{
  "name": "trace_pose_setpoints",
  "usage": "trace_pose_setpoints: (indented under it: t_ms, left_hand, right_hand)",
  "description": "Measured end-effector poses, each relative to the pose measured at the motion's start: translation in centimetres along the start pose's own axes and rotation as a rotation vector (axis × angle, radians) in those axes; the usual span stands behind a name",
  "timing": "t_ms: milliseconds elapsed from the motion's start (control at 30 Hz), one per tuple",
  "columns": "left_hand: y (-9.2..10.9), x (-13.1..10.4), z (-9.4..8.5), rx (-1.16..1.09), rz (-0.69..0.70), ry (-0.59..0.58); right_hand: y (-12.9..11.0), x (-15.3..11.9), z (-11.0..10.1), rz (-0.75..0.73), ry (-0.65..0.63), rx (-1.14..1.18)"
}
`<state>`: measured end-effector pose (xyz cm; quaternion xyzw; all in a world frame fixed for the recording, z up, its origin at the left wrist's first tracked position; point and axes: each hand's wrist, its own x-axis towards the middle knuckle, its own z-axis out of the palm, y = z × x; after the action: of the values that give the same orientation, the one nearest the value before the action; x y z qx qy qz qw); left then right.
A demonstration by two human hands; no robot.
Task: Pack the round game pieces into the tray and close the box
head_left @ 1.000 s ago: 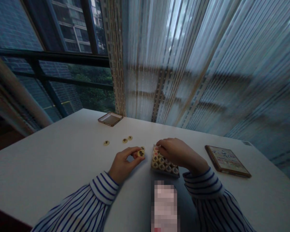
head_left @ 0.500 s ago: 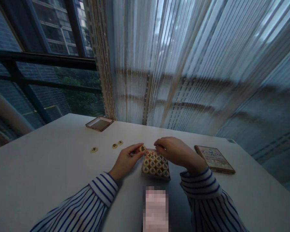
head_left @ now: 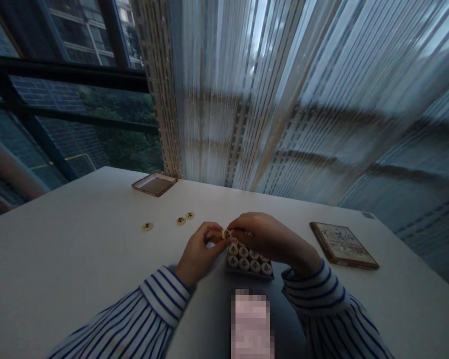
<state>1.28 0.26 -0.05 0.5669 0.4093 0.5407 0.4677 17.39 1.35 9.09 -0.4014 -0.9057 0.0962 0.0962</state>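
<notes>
Most round game pieces already sit in rows in the small tray (head_left: 249, 273) on the desk (head_left: 78, 269), the left hand (head_left: 199, 252) and right hand (head_left: 267, 237) together pinch one piece (head_left: 226, 234) above its far edge, and three loose pieces (head_left: 147, 227) lie well apart.

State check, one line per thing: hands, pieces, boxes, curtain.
left hand: pinching a round game piece at the fingertips
right hand: over the tray, fingers at the same piece
tray of pieces: open, rows filled, far part hidden by the hands
three loose pieces: flat on the table, apart from the tray
shallow box: open, nothing seen inside
flat board: lying face up
curtain: drawn
</notes>
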Motion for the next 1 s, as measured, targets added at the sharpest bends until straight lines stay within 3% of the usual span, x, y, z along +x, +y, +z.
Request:
trace_pose_setpoints:
  t_ms: [367,1000]
  left_hand:
    - [0.19,0.23,0.09,-0.285,-0.174,-0.01]
    - [0.65,0.28,-0.22,-0.184,-0.187,0.046]
  right_hand:
    - [-0.08,0.17,0.23,0.017,0.011,0.029]
    - [-0.24,0.33,0.86,-0.002,0.06,-0.05]
